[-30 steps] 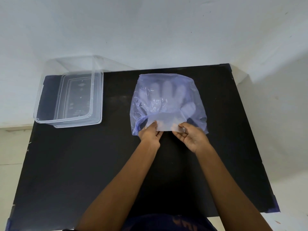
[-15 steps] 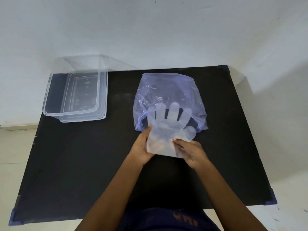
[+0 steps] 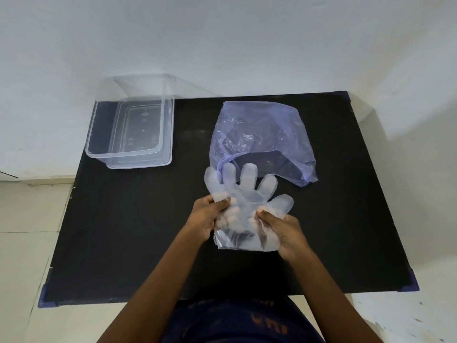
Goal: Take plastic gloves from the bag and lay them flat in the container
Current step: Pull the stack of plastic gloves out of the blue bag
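A clear plastic glove (image 3: 247, 194) is spread between my hands above the black table, its fingers pointing away from me. My left hand (image 3: 206, 219) pinches its left edge and my right hand (image 3: 284, 231) pinches its right edge near the thumb. Just beyond the glove's fingertips lies the crumpled purple bag (image 3: 262, 139), its mouth facing me. The clear rectangular container (image 3: 165, 134) stands open at the table's far left corner, with nothing visible inside it.
The black table (image 3: 123, 231) has blue corner caps and ends at a white wall behind. Pale floor shows on both sides. A clear lid leans against the wall behind the container.
The glove has come out of the bag toward me; both hands drew back with it and now hold it by its sides. The bag has sagged flatter.
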